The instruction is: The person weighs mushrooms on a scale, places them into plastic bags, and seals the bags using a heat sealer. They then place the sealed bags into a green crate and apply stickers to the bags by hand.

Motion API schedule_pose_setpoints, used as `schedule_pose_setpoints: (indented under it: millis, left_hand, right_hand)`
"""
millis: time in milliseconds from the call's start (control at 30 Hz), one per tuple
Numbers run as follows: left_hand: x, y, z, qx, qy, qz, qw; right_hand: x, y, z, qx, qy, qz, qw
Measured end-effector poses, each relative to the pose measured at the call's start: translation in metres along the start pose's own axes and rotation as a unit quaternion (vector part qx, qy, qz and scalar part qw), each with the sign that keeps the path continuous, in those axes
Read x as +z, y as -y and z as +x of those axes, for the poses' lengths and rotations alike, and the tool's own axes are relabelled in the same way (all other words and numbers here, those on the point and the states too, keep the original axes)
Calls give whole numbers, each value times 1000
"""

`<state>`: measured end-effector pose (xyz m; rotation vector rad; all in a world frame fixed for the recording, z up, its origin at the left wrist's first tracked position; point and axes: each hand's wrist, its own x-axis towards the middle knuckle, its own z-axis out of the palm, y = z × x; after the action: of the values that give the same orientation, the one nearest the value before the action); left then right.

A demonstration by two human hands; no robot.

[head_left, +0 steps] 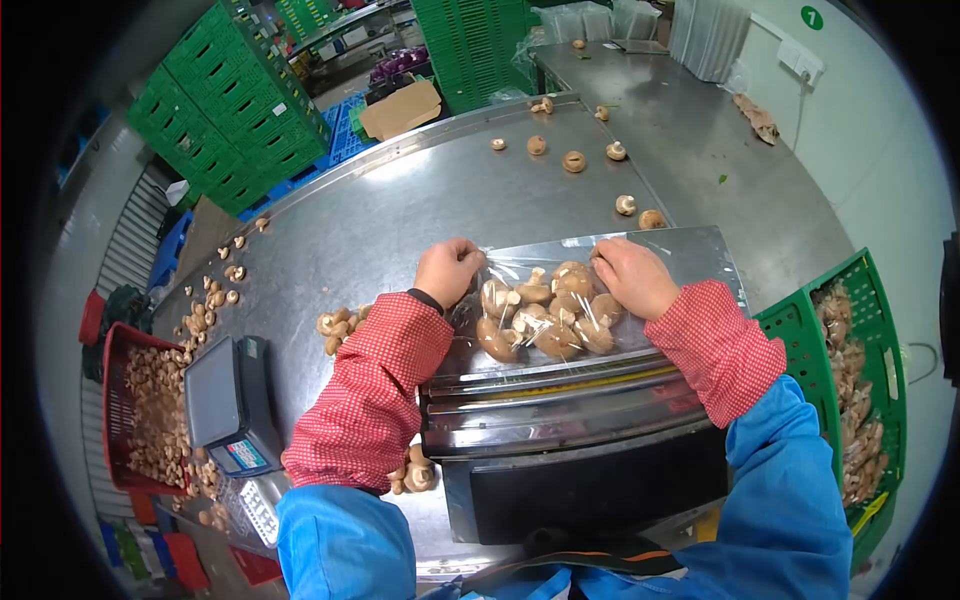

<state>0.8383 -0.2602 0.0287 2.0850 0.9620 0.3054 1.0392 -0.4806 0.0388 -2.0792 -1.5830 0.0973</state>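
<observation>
Both hands hold clear plastic film over a cluster of brown mushrooms point(555, 315) on the metal top of a wrapping machine point(570, 410). My left hand point(449, 272) is closed on the film at the cluster's upper left. At the upper right, my right hand point(634, 277) pinches the film with its thumb and fingers. Glare lies on the film, and whatever is under the mushrooms cannot be made out. The machine's dark front panel point(600, 490) is between my forearms.
Left: a red basket of mushrooms point(112, 400), a scale point(215, 395) and loose mushrooms point(200, 315). Right: a green crate point(815, 350) with packed mushrooms. More mushrooms point(573, 161) are scattered on the steel table point(400, 215). Green crates point(225, 100) are stacked behind.
</observation>
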Motion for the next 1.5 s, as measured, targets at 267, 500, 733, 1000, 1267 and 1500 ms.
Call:
schedule_pose_setpoints:
  millis: [267,500,733,1000,1267,1500]
  left_hand:
    - [-2,-18,-19,163,-4,96,982]
    - [11,-9,-44,142,68,1,987]
    - [14,-23,-78,-80,64,-208,973]
    - [38,-1,-126,30,-85,-157,984]
    - [44,9,-104,-25,-125,-159,979]
    - [18,-15,-185,-194,137,-531,813]
  right_hand:
    - [-5,6,-3,7,13,-26,1000]
    - [-6,7,-3,27,35,-46,998]
    - [-7,2,-8,67,53,51,995]
    - [-32,12,-61,252,122,456,845]
    - [-9,30,-80,162,-60,464,869]
    - [-37,65,-120,181,-42,477,859]
